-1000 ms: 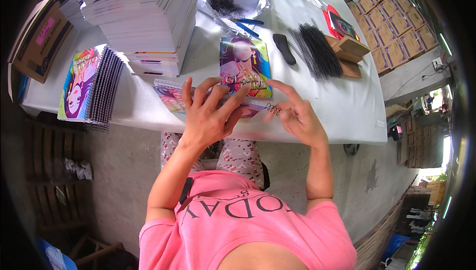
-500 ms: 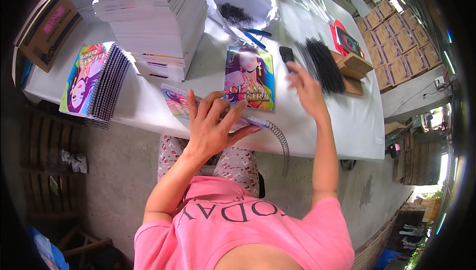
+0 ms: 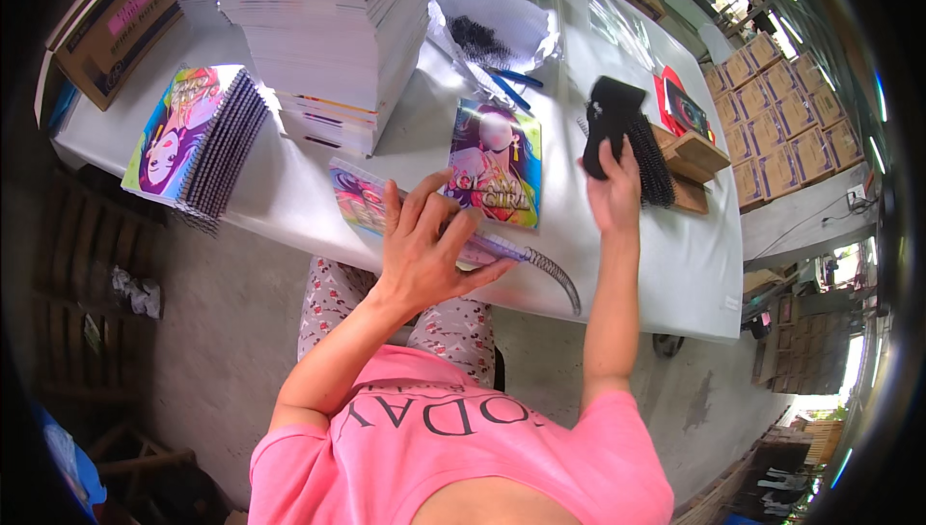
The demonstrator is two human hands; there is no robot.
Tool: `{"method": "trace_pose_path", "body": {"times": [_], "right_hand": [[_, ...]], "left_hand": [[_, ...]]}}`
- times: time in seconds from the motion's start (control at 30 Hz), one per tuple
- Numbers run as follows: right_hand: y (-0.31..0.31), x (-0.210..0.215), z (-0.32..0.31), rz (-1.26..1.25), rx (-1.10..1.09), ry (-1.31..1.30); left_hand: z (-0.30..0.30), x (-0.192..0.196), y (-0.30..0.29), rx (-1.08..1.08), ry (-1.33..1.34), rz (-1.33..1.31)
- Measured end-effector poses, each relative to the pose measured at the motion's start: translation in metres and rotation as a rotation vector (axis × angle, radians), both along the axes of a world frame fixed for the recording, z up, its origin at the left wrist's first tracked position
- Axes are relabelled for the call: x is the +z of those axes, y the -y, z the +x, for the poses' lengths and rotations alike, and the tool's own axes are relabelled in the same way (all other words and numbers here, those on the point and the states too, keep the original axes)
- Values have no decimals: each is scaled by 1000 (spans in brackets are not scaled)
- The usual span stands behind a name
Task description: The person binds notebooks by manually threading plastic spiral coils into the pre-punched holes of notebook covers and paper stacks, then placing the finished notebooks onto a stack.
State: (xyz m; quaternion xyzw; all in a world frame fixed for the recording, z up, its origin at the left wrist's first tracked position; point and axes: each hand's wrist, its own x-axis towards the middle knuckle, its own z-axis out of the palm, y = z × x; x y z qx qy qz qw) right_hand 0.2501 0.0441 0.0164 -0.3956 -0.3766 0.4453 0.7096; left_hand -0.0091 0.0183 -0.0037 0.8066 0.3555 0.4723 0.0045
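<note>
My left hand (image 3: 421, 253) grips a colourful notebook (image 3: 355, 199) at the table's near edge, tilted with its bound edge toward me. A dark spiral coil (image 3: 558, 280) sticks out of the notebook's right end and curves down in a long free tail. My right hand (image 3: 615, 191) is raised to the right, its fingers closed on the lower end of a flat black object (image 3: 613, 112) whose kind I cannot make out. Behind that object, partly hidden, a bundle of black coils (image 3: 656, 170) lies against a wooden holder (image 3: 696, 151). Another notebook (image 3: 496, 160) lies flat beyond my left hand.
Spiral-bound notebooks (image 3: 183, 144) are stacked at left, beside a tall pile of unbound pages (image 3: 318, 52). A white bag (image 3: 506, 18) with coil scraps stands at the back, blue-handled pliers (image 3: 511, 86) before it. A phone (image 3: 685, 105) lies at right; cartons (image 3: 786, 129) are stacked beyond the table.
My right hand has reached the black object and lifted it in front of the coil bundle. My left hand still holds the notebook; the coil's tail has swung right. The view has shifted slightly.
</note>
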Motion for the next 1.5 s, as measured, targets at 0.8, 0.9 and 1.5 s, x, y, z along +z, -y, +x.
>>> {"method": "trace_pose_path", "body": {"times": [0.8,0.9,1.5], "right_hand": [[41,5,-52,474,580,143],[38,12,-55,58,398,770],[23,6,-84,378,495,289]], "left_hand": [[1,6,-3,-117,59,-97],[-5,4,1,-133,73,-151],[-33,11,-25,-40,171,-64]]}}
